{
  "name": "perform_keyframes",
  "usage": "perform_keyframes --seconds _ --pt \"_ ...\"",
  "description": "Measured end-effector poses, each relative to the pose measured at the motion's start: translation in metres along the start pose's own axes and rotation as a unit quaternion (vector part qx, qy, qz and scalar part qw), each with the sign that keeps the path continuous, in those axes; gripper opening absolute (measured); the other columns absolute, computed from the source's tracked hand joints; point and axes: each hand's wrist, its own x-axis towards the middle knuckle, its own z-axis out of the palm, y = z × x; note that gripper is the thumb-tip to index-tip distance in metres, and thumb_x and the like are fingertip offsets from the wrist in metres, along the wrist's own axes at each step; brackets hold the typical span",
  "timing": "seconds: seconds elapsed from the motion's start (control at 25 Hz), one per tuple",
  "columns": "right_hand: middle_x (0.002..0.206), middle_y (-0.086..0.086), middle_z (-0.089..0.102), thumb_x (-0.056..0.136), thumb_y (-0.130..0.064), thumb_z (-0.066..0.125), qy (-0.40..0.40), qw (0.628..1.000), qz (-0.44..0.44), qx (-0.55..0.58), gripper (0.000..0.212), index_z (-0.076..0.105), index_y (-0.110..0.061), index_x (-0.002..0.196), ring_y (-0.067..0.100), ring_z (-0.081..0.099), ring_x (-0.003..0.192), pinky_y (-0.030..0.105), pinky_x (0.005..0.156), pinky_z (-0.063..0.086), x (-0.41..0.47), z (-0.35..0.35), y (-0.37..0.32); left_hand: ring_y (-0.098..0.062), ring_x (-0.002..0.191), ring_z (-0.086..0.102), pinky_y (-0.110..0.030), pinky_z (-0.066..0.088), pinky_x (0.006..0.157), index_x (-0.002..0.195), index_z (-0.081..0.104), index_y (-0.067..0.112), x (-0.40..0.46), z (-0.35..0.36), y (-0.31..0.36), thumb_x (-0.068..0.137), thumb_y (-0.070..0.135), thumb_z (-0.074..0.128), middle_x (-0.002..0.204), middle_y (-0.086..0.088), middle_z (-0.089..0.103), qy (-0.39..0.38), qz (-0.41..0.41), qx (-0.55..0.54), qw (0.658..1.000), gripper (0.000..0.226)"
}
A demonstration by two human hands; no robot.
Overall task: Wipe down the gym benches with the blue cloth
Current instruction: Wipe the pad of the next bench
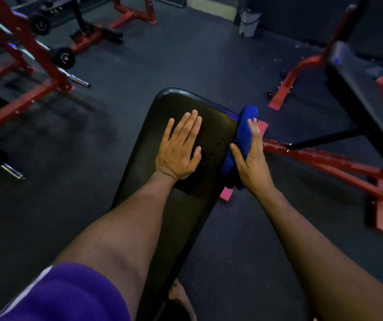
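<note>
A: Where do the hands sit?
B: The left hand [178,150] lies flat on the bench pad [186,205], towards its far end. The right hand [252,156] presses the cloth [241,137] against the pad's right edge.
A: And round about?
B: A rack [23,54] stands far left, a second bench [366,100] right

one head-worn camera looks steeply down, close over the bench [186,193] and forearms.

bench pad [186,181] black | cloth [244,135] blue | frames [325,163] red | sleeve [70,295] purple, white stripe
</note>
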Motion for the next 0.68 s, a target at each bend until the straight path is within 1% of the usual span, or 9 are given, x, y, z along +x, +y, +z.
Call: perform_keyframes --seconds 0.08,0.2,0.28,0.4,0.48,0.56,0.6,0.64,0.68 --pt "0.165 0.007 0.011 0.100 -0.020 0.056 0.000 1.000 -0.011 0.010 0.067 0.019 -0.013 0.156 0.013 0.008 0.152 0.015 0.120 0.006 0.002 0.000 0.005 -0.025 0.156 0.022 -0.054 0.017 0.126 0.159 0.029 0.005 -0.001 0.000 0.003 0.095 0.039 0.038 0.167 -0.013 0.026 -0.009 0.003 0.006 1.000 0.073" --pt "0.164 0.011 0.014 0.099 -0.019 0.059 0.024 0.999 -0.016 0.031 0.070 0.020 -0.008 0.156 0.016 0.011 0.152 0.011 0.118 0.005 0.002 0.006 0.013 -0.027 0.155 0.025 -0.055 0.019 0.125 0.158 0.031 0.004 0.002 -0.003 0.007 0.094 0.039 0.038 0.166 -0.015 0.028 -0.008 -0.003 0.009 1.000 0.073" --pt "0.164 0.010 0.017 0.098 -0.022 0.059 0.057 0.997 -0.009 0.050 0.071 0.020 -0.009 0.156 0.016 0.014 0.151 0.014 0.119 0.007 -0.002 0.013 0.014 -0.027 0.154 0.026 -0.056 0.021 0.124 0.157 0.032 0.003 0.000 -0.004 0.009 0.094 0.037 0.038 0.165 -0.016 0.030 -0.006 -0.004 0.019 1.000 0.072" --pt "0.163 0.007 0.019 0.099 -0.021 0.058 0.091 0.992 0.003 0.082 0.069 0.020 -0.011 0.156 0.014 0.015 0.151 0.019 0.122 0.010 -0.025 0.022 0.020 -0.028 0.155 0.024 -0.057 0.018 0.124 0.158 0.031 0.005 -0.006 0.000 0.010 0.095 0.036 0.038 0.166 -0.017 0.028 -0.006 0.015 0.023 1.000 0.070" --pt "0.161 0.000 0.024 0.100 -0.022 0.056 0.132 0.986 0.012 0.101 0.065 0.023 -0.013 0.155 0.009 0.020 0.149 0.019 0.121 0.014 -0.054 0.028 0.024 -0.027 0.155 0.022 -0.056 0.017 0.125 0.158 0.031 0.006 -0.002 -0.001 0.012 0.096 0.035 0.038 0.166 -0.016 0.027 0.007 0.031 0.022 0.999 0.069" --pt "0.157 -0.008 0.028 0.101 -0.025 0.055 0.183 0.974 0.042 0.128 0.062 0.025 -0.019 0.155 0.005 0.026 0.145 0.017 0.119 0.019 -0.092 0.038 0.027 -0.028 0.156 0.019 -0.054 0.014 0.127 0.159 0.028 0.005 -0.011 -0.004 0.012 0.101 0.034 0.038 0.167 -0.015 0.023 0.021 0.031 -0.007 0.999 0.066" --pt "0.156 -0.008 0.029 0.101 -0.026 0.054 0.193 0.969 0.056 0.141 0.062 0.025 -0.020 0.155 0.005 0.027 0.145 0.019 0.120 0.020 -0.112 0.045 0.028 -0.028 0.157 0.016 -0.053 0.011 0.127 0.159 0.026 0.004 -0.030 -0.004 0.013 0.103 0.034 0.039 0.168 -0.015 0.019 0.015 0.034 -0.027 0.999 0.065" --pt "0.158 -0.006 0.028 0.100 -0.027 0.054 0.179 0.971 0.066 0.145 0.062 0.025 -0.020 0.155 0.007 0.026 0.146 0.022 0.121 0.020 -0.130 0.055 0.029 -0.028 0.158 0.012 -0.053 0.009 0.128 0.160 0.024 0.004 -0.054 -0.004 0.017 0.104 0.036 0.039 0.169 -0.014 0.015 -0.006 0.051 -0.040 0.998 0.066" --pt "0.161 -0.003 0.025 0.100 -0.029 0.053 0.147 0.976 0.072 0.146 0.063 0.023 -0.019 0.155 0.008 0.023 0.147 0.027 0.122 0.020 -0.146 0.067 0.030 -0.027 0.158 0.010 -0.054 0.009 0.127 0.161 0.022 0.006 -0.082 -0.004 0.020 0.105 0.038 0.040 0.170 -0.014 0.014 -0.038 0.073 -0.035 0.996 0.067"
